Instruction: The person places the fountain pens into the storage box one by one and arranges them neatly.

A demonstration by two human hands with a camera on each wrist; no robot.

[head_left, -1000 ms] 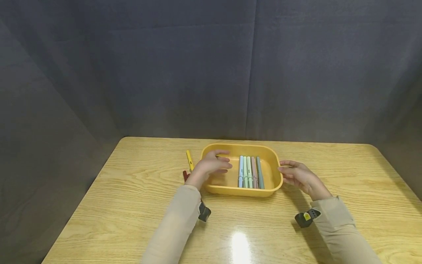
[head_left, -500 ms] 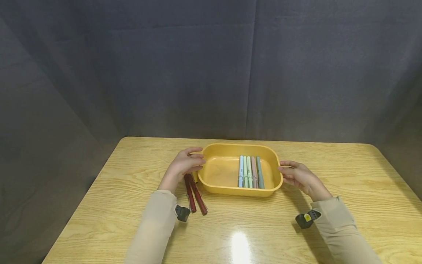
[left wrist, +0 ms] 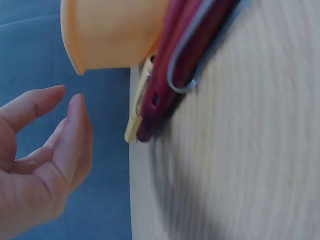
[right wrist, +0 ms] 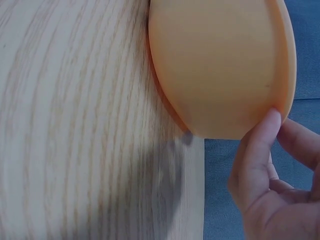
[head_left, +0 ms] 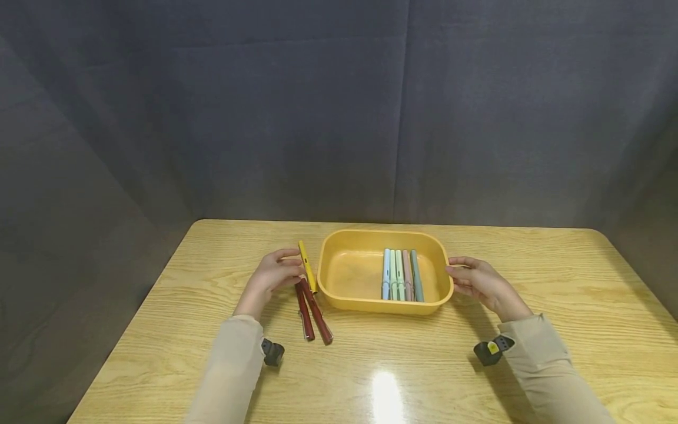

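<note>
My left hand [head_left: 270,275] is held over the table just left of the pens, fingers relaxed and slightly bent, holding nothing. Its fingertips overlap the yellow pen [head_left: 308,268] in the head view; the left wrist view shows thumb and fingers apart. Two dark red pens [head_left: 321,318] with metal clips lie slanted in front of the yellow one. My right hand [head_left: 486,284] touches the right end of the yellow tray [head_left: 349,304], its fingertips on the outer wall [right wrist: 220,75] near the rim. Inside lie several pastel pens side by side, including a light blue pen [head_left: 386,274] and a grey-green pen [head_left: 416,275].
The tray stands towards the back of the light wooden table [head_left: 424,365]. A dark cloth backdrop [head_left: 318,118] hangs behind the table's rear edge. Each wrist wears a small black camera, such as the left camera [head_left: 273,352].
My left hand has moved left, from over the tray's inside to beside the pens outside it, uncovering the red and yellow pens. The right hand stays at the tray's right end.
</note>
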